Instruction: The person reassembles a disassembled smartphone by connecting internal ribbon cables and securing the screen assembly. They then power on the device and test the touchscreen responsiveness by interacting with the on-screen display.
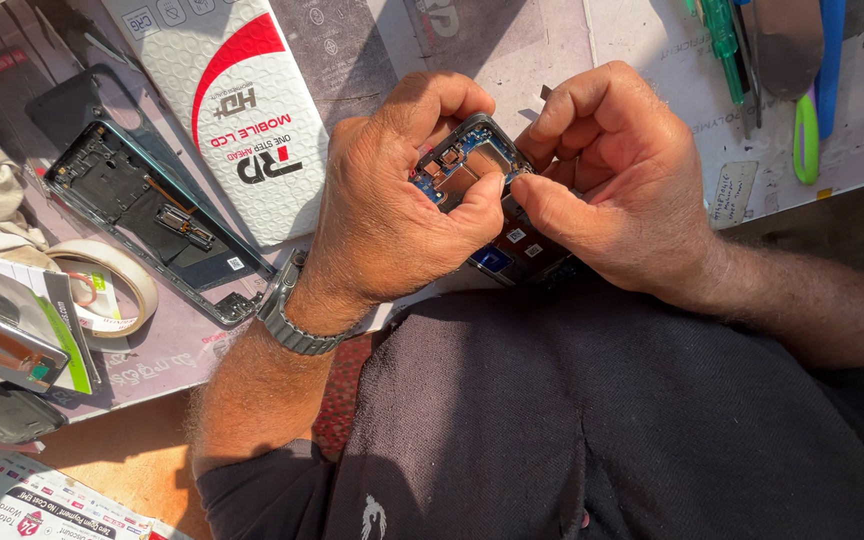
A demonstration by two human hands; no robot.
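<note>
An opened phone [476,170] with its blue circuit board and metal shields showing is held up close to my chest. My left hand [392,205] wraps round its left side, thumb pressed on the board near the top. My right hand [617,175] grips the right edge, its thumb tip touching the board beside my left thumb and its fingers curled over the top corner. The phone's lower part [517,250] shows between my palms. A metal watch [287,320] sits on my left wrist.
On the table to the left lies an empty dark phone frame [147,205], a roll of tape [112,285], a white and red box [237,100] and packaged parts [12,320]. Green screwdrivers [722,40], tweezers and a blue tool [832,50] lie at the top right.
</note>
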